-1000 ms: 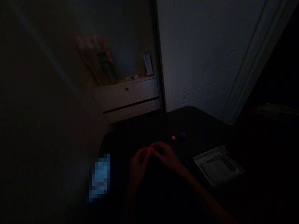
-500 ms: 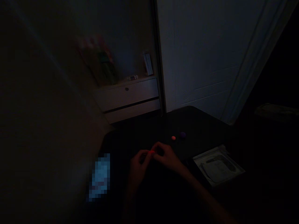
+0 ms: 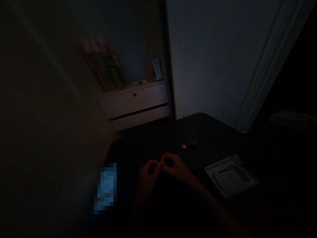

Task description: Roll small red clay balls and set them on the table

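Observation:
The room is very dark. Over a dark table, my left hand and my right hand meet fingertip to fingertip, both pinched on a small red-orange lump held between them. A little beyond the hands, a small orange ball and a small purple ball lie side by side on the table. What the lump is made of I cannot make out.
A clear plastic packet lies on the table at the right. A glowing bluish patch sits at the table's left edge. Behind stand a low white drawer unit with small items on top and a white door.
Both hands have shifted slightly, with the fingers working round the red-orange lump. The two balls and the packet have stayed put.

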Available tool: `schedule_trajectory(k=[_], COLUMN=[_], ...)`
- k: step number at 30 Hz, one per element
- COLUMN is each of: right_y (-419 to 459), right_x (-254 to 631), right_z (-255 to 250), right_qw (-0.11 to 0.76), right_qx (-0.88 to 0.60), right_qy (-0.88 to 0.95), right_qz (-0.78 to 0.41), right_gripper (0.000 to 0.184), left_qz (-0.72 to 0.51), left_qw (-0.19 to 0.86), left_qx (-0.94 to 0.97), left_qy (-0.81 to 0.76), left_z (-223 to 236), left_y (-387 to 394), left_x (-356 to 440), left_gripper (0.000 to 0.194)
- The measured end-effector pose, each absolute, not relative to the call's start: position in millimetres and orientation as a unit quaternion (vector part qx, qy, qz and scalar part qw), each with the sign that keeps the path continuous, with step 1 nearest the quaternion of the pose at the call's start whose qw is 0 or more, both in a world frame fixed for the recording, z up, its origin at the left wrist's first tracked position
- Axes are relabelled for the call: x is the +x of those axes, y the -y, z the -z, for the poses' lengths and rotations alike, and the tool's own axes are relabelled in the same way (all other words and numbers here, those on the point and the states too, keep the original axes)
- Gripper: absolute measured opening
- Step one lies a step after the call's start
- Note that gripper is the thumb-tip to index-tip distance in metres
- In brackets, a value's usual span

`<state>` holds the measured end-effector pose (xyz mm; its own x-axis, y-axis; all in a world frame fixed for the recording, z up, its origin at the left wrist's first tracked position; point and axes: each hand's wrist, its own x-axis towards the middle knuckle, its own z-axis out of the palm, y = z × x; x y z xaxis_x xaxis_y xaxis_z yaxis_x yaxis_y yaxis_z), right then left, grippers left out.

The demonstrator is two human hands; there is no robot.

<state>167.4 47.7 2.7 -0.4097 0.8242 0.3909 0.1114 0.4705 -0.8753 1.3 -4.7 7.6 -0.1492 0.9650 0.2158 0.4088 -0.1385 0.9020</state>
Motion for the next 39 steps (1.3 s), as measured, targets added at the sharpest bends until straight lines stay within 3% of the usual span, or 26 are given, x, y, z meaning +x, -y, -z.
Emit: schedule_trajectory(k=[13,21,28,39], right_y=[-48.5,-48.8,-50.1,-50.0], right_x=[166.3,165.6,163.8,165.0], right_z=[0.6,1.8,4.6,4.1], right_qw=[0.449,0.473,0.477,0.483], right_qx=[-0.309,-0.293,-0.295,-0.288], right_qy=[0.739,0.717,0.706,0.701], right_qz=[-0.396,-0.421,-0.431,-0.439], right_gripper=[0.004,0.021,0.025,0.021], left_qz=[-0.483,-0.517,-0.523,-0.535], left_qw=[0.269,0.313,0.314,0.329], left_qx=[0.597,0.557,0.549,0.539], left_qy=[-0.581,-0.569,-0.572,-0.561], left_z=[-7.5,1.2,1.3,3.1], left_y=[5.0,3.0,2.5,-0.2], left_x=[1.5,-1.3,-1.6,-1.3], left_gripper=[0.026,0.031,0.036,0.040])
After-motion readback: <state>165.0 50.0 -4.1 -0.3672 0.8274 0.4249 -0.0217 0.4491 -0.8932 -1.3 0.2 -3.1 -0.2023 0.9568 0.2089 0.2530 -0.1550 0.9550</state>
